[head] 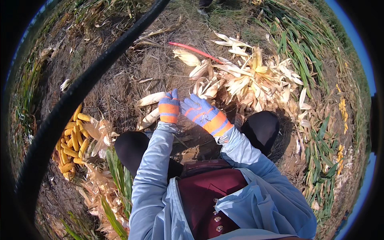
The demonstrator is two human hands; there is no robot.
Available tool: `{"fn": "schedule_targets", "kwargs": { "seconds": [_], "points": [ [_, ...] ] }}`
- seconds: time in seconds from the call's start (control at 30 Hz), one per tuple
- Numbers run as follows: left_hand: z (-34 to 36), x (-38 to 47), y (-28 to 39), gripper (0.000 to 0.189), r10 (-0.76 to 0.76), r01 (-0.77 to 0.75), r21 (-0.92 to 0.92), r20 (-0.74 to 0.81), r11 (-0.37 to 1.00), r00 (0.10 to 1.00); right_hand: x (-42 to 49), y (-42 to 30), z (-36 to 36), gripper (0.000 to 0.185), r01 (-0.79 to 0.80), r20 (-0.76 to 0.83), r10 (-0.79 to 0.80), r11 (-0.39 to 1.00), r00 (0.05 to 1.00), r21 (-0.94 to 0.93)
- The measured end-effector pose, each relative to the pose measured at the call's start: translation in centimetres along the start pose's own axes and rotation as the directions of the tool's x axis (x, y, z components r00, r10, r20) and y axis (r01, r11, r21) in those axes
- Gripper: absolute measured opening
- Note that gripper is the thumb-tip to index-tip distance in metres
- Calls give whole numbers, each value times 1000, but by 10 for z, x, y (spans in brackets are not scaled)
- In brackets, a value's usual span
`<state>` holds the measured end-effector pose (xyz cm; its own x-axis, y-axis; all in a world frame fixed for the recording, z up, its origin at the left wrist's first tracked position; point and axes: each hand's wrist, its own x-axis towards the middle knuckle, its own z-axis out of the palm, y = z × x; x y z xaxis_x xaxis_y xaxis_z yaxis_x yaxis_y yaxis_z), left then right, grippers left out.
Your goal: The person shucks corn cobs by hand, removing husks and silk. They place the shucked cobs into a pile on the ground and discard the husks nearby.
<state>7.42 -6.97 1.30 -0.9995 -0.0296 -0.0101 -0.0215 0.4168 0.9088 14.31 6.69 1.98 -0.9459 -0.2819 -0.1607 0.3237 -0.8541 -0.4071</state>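
Observation:
My left hand (169,107), in a blue and orange striped knit glove, is in front of me with its back to the view. Beside it my right hand (207,115), in a matching glove, reaches across until the two nearly meet. Whatever lies under the fingers of either hand is hidden. Just left of my left hand, a pale corn ear in its husk (151,99) lies on the ground. A second husked ear (149,119) rests below it, partly behind the left wrist.
Bare yellow corn cobs (73,141) are heaped at left near dry husks (100,136). More husks (255,84) form a pile at upper right, beside a thin red curved object (196,51). Green stalks (300,54) lie farther right. A dark strap or cable (90,75) crosses the left side.

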Motion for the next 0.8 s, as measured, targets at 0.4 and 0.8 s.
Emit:
{"fn": "schedule_targets", "kwargs": {
  "seconds": [0.4, 0.8],
  "points": [
    [15, -18, 14, 25, 38, 257, -629, 416, 734, 909, 1, -20, 25, 63, -30, 77, 26, 998, 997, 52],
    [15, 17, -23, 30, -202, 157, -318, -113, 935, 973, 1, 15, 39, 56, 123, 175, -75, 951, 982, -285]
  ]
}}
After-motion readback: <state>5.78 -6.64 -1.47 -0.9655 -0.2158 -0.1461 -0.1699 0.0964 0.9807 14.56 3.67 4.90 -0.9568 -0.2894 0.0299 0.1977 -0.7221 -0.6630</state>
